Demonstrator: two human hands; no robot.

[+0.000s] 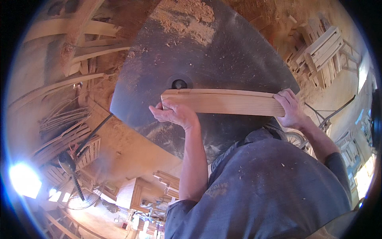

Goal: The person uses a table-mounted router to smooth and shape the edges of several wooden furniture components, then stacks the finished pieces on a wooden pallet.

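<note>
Head view: left hand [175,113] and right hand [290,107] clamp the plank [223,101] ends beside the cutter spindle [179,84]; keeping fingers clear seems wise.

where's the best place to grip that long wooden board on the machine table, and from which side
Probably at its two ends, from the near long edge, as the hands do now. The wooden board lies flat and long across the dark metal table, its left end close to the spindle hole. The left hand covers the near left corner; the right hand wraps the right end, both clear of the hole.
</note>
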